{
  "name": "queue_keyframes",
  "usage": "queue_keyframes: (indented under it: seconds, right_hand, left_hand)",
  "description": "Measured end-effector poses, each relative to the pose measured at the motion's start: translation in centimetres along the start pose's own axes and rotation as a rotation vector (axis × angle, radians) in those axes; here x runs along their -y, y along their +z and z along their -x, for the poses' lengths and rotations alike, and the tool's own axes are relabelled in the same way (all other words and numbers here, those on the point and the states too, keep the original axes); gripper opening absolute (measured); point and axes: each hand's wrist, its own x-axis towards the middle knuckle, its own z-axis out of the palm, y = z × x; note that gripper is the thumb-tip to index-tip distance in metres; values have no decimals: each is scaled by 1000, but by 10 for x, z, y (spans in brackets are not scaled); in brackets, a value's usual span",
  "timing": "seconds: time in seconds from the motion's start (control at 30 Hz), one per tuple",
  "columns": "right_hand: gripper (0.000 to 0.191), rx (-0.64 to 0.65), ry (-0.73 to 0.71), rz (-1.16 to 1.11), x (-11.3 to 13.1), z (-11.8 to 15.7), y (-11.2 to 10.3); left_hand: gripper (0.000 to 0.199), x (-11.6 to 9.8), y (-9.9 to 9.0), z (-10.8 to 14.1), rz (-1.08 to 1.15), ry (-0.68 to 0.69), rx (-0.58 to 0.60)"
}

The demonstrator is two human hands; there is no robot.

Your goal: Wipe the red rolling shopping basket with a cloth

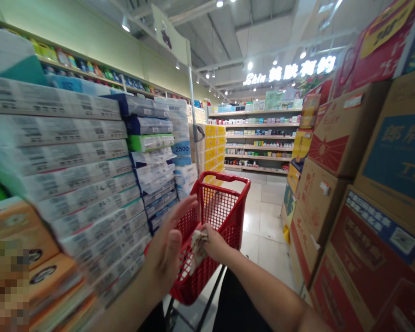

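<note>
A red plastic shopping cart [242,203] with a grid-walled basket stands right in front of me. Over its near side, my right hand [212,242] is closed on a crumpled, pale, stained cloth [198,249], which hangs down from the fingers. My left hand [169,249] is raised at the basket's left side, slightly blurred, with its fingers stretched out and nothing in it. Parts of the basket's near rim and left wall are hidden behind my hands and forearms.
Tall stacks of packaged tissue paper [90,152] line the left side, with orange packs [51,267] near me. Cardboard cartons [328,184] are piled along the right. A tiled aisle [263,221] runs ahead to stocked shelves [259,136]. A metal sign pole [192,97] rises on the left.
</note>
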Motion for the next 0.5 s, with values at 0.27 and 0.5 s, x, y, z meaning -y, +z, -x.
queue_keyframes:
  seconds: [0.27,0.5]
  right_hand:
    - [28,-76,-374,51,-10,18,14]
    - [39,46,-341,92,-11,1,11]
  left_hand:
    - [47,138,115,54,-550,-10,159]
    - [54,172,104,27,-781,115,108]
